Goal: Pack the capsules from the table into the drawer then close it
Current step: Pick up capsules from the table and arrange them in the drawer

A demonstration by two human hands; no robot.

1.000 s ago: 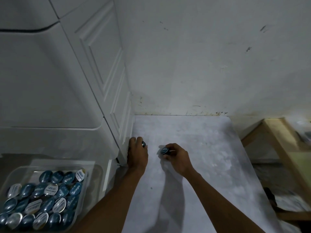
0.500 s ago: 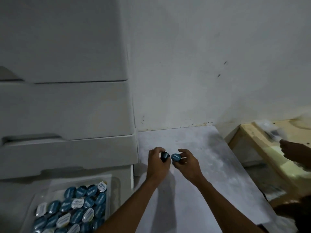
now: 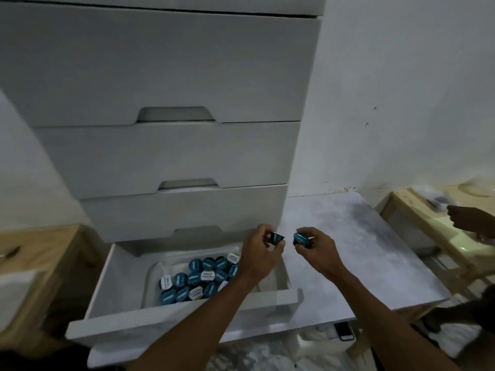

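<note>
The white bottom drawer (image 3: 182, 319) stands pulled open. Inside it a clear plastic tray (image 3: 154, 274) holds several blue and white-lidded capsules (image 3: 199, 278). My left hand (image 3: 258, 254) hovers over the drawer's right end, pinching a dark capsule (image 3: 277, 237) on its side. My right hand (image 3: 317, 249) is just to the right, above the grey table (image 3: 361, 253), gripping a blue-lidded capsule (image 3: 300, 238). No other capsules show on the table.
Three shut white drawers (image 3: 166, 156) stack above the open one. Wooden furniture (image 3: 34, 253) stands at the left and a wooden frame (image 3: 417, 228) at the right, where another person's hand (image 3: 471, 220) reaches in. A phone (image 3: 344, 330) lies on the floor below the table.
Both hands have lifted the capsules off the table and carried them left toward the open drawer. The view has swung left, so the drawer unit now fills the middle.
</note>
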